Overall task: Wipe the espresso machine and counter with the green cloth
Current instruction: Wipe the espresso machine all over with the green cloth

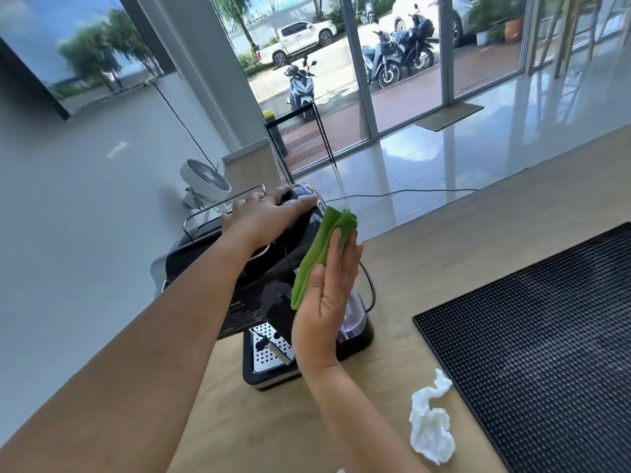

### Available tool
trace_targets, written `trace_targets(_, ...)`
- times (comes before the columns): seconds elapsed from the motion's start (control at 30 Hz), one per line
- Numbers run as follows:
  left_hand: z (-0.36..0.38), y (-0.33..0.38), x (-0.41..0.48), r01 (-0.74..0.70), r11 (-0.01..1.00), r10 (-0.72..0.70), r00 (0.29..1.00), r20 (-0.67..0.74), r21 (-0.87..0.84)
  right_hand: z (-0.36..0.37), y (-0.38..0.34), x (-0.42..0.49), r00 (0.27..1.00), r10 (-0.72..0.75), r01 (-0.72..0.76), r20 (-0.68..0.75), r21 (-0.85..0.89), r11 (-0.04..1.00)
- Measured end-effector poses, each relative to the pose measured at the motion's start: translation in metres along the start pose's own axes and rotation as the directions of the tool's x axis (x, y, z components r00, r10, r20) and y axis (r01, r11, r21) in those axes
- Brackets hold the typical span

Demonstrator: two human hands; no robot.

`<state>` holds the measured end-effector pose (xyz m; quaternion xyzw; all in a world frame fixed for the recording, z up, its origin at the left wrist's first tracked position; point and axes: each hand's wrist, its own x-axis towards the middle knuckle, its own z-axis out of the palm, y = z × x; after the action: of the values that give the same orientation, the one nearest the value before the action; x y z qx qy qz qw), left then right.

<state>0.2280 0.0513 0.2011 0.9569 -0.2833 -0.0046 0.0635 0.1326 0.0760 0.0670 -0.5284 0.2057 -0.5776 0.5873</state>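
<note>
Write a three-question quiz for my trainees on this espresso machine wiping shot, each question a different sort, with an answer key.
1. True or false: the left hand rests on top of the espresso machine.
2. Which hand presses the green cloth against the machine's side? A. left B. right C. both
3. Fill in: the crumpled white tissue lies on the wooden counter between the machine and the black ____ mat.

Key
1. True.
2. B: the right hand, held flat, fingers straight.
3. Rubber: a studded bar mat.
</note>
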Motion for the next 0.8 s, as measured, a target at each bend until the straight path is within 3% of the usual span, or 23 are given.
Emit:
trace_targets(0.13, -0.001, 0.001, -0.002, 0.004, 1.000, -0.004, 1.000, 0.005, -0.002, -0.024, 0.058, -0.010, 0.997, -0.075, 0.077, 0.017, -0.249, 0.965)
trace_targets(0.23, -0.002, 0.001, -0.002, 0.008, 1.000, -0.008, 1.000, 0.003, -0.008, -0.047, 0.091, -0.044, 0.996, 0.071, -0.044, 0.062, -0.353, 0.935)
trace_targets(0.3, -0.003, 0.001, -0.004, 0.010, 1.000, -0.010, 1.000, 0.010, 0.000, -0.054, 0.094, -0.055, 0.978, 0.200, -0.167, 0.056, -0.355, 0.920)
trace_targets(0.33, -0.003, 0.001, -0.004, 0.010, 1.000, -0.010, 1.000, 0.012, 0.001, -0.053, 0.087, -0.052, 0.979, 0.196, -0.166, 0.059, -0.335, 0.927)
trace_targets(0.47, -0.003, 0.003, -0.005, 0.013, 1.000, -0.013, 1.000, 0.011, 0.014, -0.018, 0.025, -0.016, 0.993, -0.065, 0.087, 0.103, -0.226, 0.970)
trace_targets(0.63, -0.003, 0.002, -0.004, 0.015, 1.000, -0.015, 1.000, 0.009, 0.015, -0.018, 0.032, -0.008, 0.984, -0.143, 0.167, 0.109, -0.258, 0.951)
trace_targets(0.7, -0.003, 0.001, -0.003, 0.012, 1.000, -0.012, 1.000, 0.003, 0.007, -0.039, 0.066, -0.026, 0.992, -0.046, 0.077, 0.114, -0.284, 0.956)
trace_targets(0.8, -0.002, 0.002, -0.004, 0.005, 1.000, -0.005, 1.000, 0.003, 0.001, -0.072, 0.101, -0.049, 0.932, 0.353, -0.318, 0.084, -0.279, 0.906)
